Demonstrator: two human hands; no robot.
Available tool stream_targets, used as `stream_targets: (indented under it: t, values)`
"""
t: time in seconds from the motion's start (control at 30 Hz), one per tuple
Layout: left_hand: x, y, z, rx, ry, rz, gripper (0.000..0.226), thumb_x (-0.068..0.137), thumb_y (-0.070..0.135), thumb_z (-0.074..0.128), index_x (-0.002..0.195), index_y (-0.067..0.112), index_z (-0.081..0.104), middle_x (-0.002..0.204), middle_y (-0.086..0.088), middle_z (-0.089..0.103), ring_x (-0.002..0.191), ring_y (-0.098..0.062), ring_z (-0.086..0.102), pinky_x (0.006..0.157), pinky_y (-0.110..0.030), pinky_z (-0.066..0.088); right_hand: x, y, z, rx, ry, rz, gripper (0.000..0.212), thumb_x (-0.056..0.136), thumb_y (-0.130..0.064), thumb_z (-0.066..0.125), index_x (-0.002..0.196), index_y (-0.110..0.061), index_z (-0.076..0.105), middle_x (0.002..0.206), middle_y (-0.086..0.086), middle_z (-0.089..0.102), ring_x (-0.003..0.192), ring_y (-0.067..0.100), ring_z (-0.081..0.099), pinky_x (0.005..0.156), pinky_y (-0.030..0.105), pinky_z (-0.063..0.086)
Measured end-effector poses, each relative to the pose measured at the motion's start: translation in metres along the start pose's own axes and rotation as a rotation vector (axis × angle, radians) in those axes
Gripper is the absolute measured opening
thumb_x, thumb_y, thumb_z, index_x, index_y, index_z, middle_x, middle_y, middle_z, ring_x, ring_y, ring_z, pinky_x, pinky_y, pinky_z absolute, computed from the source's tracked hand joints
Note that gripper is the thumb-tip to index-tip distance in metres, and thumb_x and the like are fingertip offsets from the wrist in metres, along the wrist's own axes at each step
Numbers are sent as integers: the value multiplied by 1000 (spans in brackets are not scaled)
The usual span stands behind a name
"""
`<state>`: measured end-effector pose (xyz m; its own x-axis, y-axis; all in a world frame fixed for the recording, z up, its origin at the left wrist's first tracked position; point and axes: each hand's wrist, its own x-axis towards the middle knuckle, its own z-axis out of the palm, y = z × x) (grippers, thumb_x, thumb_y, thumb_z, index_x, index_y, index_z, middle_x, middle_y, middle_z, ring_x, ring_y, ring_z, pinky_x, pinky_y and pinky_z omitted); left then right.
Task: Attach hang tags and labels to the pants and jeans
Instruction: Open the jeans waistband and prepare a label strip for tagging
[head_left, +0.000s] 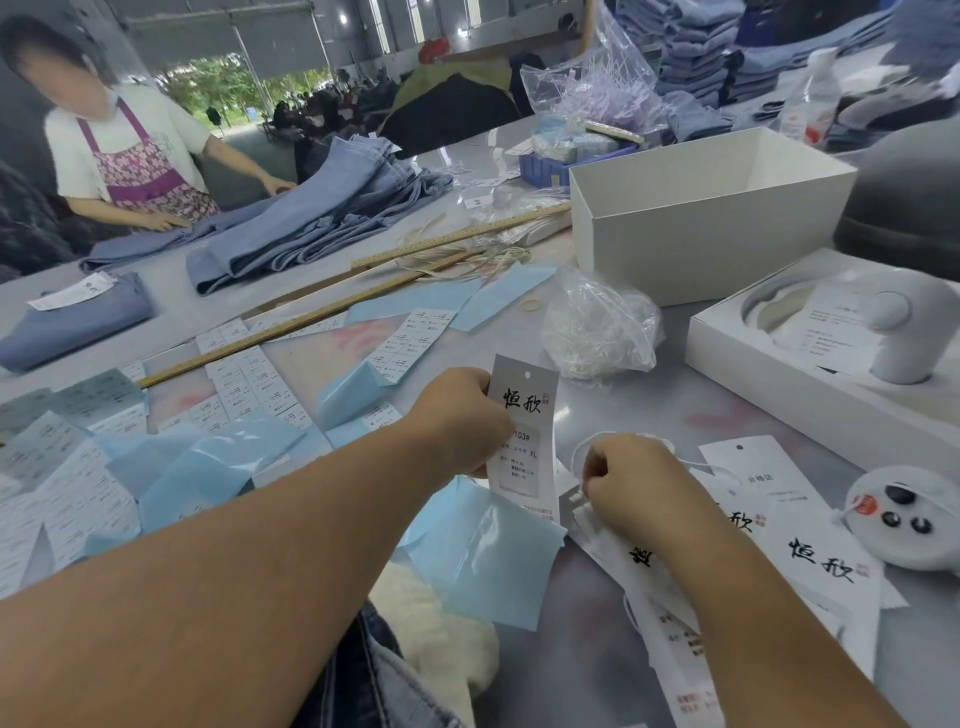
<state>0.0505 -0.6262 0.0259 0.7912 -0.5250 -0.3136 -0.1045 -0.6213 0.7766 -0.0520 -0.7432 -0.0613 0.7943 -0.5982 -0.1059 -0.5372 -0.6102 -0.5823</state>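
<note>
I have just one view, from the camera on my head, looking forward and down over the table (597, 649) at close range. My two forearms reach in from the bottom edge. The wide lens also takes in the far side of the table and the hall beyond.

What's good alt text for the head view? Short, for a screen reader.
A person's left hand holds a grey hang tag upright over a worktable while the right hand pinches a white string beside it. Sheets of size labels, blue backing paper and more hang tags lie around; another worker folds jeans opposite.
</note>
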Motion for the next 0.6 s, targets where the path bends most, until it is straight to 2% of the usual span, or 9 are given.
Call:
stream_targets:
  t: [0.1,0.2,0.27,0.33,0.47,0.53,0.6]
  values:
    - [1,0,0,-11,10,5,25,94,-3,47,102,17,60,100,-6,68,85,-26,68,42,-27,55,1,-4,-6,221,121,-27,17,88,-13,51,74,-21,57,77,-6,58,68,6,52,54,26,36]
    - [1,1,-1,-24,-8,-3,21,95,1,51,104,19,55,104,-7,68,93,-29,69,55,-33,60,1,-7,-12,605,184,-30,13,86,-12,58,74,-18,58,74,0,69,69,16,61,63,31,46]
    - [0,3,-2,-78,-44,-4,23,93,-1,52,106,16,58,104,-9,70,91,-29,71,61,-36,62,0,-9,-15,812,198,-57,10,85,-6,59,77,-13,59,69,2,73,63,13,64,68,31,49]
    - [0,5,-4,-137,-70,5,26,91,-3,51,108,14,62,101,-9,73,87,-28,72,64,-38,62,0,-9,-18,944,215,-77,12,86,-3,59,78,-12,60,64,3,71,58,12,63,65,30,52]
    - [-3,7,-3,-171,-116,39,27,94,2,49,106,19,66,96,-6,76,81,-22,73,59,-35,62,-1,-9,-21,1047,245,-103,17,84,-11,63,71,-21,63,54,-4,59,48,10,49,50,25,41]
    - [-4,7,-1,-144,-135,52,23,97,8,50,107,20,67,94,-5,76,81,-21,74,57,-32,61,-2,-11,-21,1025,258,-103,14,84,-15,65,72,-21,63,53,-7,55,45,7,43,50,25,36]
    - [-4,7,0,-128,-153,62,18,98,13,52,105,20,67,93,-5,76,80,-19,74,57,-31,60,-3,-14,-20,976,281,-102,14,88,-14,67,75,-18,63,55,-6,58,46,7,47,52,26,38]
